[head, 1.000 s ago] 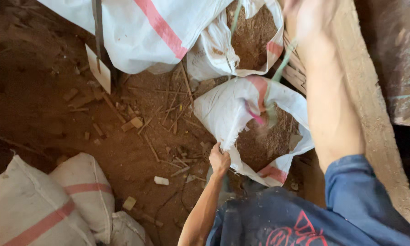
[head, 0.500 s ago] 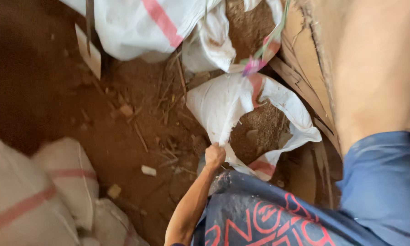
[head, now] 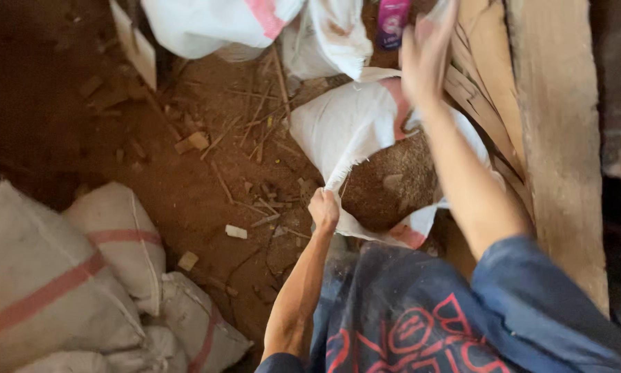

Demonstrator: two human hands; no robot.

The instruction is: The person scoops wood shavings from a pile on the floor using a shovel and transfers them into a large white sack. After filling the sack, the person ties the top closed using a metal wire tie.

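Note:
My left hand (head: 323, 209) is closed on the frayed near edge of a white woven sack (head: 345, 128) with a pink stripe, holding its mouth open. Brown sawdust-like material (head: 386, 183) fills the inside of the sack. My right hand (head: 424, 59) is stretched out above the far side of the sack, blurred, fingers spread and nothing seen in it. A magenta packet (head: 393, 21) sits just beyond it, at the mouth of another white sack (head: 331, 38).
Filled white sacks with pink stripes (head: 55, 283) are stacked at the lower left. A big white sack (head: 214, 24) lies at the top. Wood chips and sticks litter the red dirt floor (head: 207, 179). Wooden planks (head: 552, 138) run along the right.
My right arm has swung back from close to the camera, and the hand now hovers over the sack's far side. The left hand has kept its hold on the sack edge.

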